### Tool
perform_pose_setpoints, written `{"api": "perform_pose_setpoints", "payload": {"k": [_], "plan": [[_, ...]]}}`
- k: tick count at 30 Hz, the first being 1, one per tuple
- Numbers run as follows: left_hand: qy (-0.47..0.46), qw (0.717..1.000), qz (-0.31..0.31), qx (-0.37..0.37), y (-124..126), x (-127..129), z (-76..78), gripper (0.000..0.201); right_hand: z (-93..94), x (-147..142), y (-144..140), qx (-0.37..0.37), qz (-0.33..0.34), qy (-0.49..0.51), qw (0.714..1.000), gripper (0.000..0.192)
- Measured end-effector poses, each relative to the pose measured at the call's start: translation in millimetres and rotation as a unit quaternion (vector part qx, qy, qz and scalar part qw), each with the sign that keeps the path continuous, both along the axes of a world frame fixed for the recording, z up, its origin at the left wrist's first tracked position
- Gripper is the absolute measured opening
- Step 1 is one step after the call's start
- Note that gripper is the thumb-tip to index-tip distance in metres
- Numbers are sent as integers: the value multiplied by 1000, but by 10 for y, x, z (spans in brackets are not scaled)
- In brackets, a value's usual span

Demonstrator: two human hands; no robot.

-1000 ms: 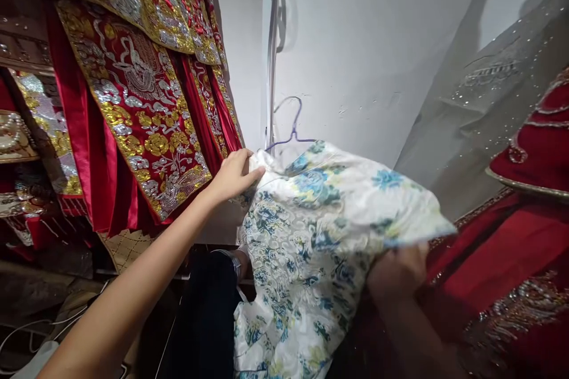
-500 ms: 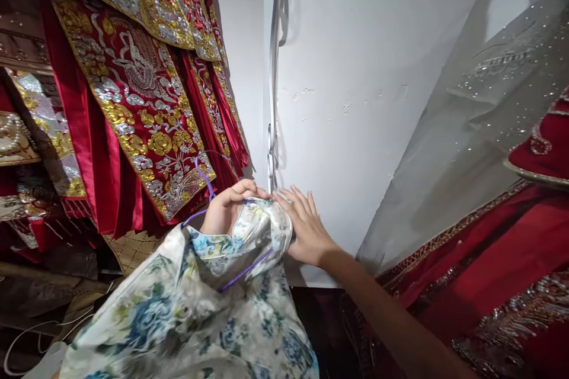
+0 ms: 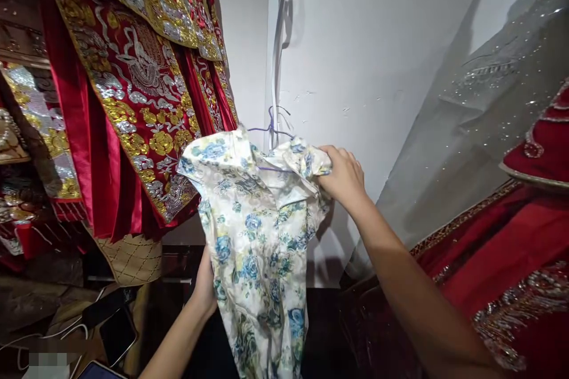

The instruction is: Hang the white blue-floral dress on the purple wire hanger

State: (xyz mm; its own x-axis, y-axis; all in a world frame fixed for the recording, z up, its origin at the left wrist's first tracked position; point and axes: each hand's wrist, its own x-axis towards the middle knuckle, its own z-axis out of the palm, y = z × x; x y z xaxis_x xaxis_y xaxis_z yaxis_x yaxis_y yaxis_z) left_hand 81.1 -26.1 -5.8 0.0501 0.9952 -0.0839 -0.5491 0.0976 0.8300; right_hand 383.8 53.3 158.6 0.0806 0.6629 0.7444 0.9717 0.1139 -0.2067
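A white dress with blue and yellow flowers [image 3: 260, 231] hangs on a purple wire hanger [image 3: 272, 128] in front of the white wall. My right hand [image 3: 344, 176] grips the dress at its right shoulder, near the collar. My left hand [image 3: 205, 287] is lower down at the dress's left edge, fingers tucked behind the fabric and holding it. The hanger's hook rises just above the collar beside a metal wall strip [image 3: 279, 41].
Red garments with gold and silver embroidery [image 3: 133, 83] hang close on the left. A grey sequined veil [image 3: 480, 118] and a red embroidered gown [image 3: 511, 260] fill the right. Phones [image 3: 116, 334] and white cables lie at the lower left.
The dress has been lifted from a bunched heap to hang full length. My right hand moved onto its shoulder and closed; my left hand dropped from the collar to the lower side.
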Motion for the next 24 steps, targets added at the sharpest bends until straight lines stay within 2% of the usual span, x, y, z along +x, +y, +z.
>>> {"api": "perform_pose_setpoints", "payload": {"k": [2,4,7,9,11,13,15,17,19,21,24], "plan": [[10,999,-6,-39,-80,-20,-154,64,-194,48,-140,-9,-14,10,1000,49],[62,997,-31,-37,-175,-12,-233,64,-385,60,-302,-17,-6,18,1000,53],[129,989,-68,-19,-326,82,-291,62,-647,14,-523,4,46,67,997,65],[124,990,-49,-44,-408,192,-369,61,-862,-68,-653,30,93,154,983,68],[120,989,7,-90,-468,310,-502,67,-1165,-210,-773,37,134,290,947,60],[149,976,68,-142,-515,407,-653,75,-1540,-413,-882,-3,158,448,880,43],[189,965,96,-152,-562,465,-762,84,-1901,-648,-977,-125,168,524,825,39],[215,968,83,-100,-606,480,-790,88,-2147,-857,-1051,-256,250,527,771,42],[219,973,62,-40,-639,462,-745,89,-2234,-991,-1088,-314,310,507,740,43],[215,975,53,-24,-660,425,-672,87,-2197,-1036,-1084,-302,322,502,744,46],[213,974,54,-52,-676,358,-602,85,-2070,-997,-1062,-258,316,513,755,46]]}}
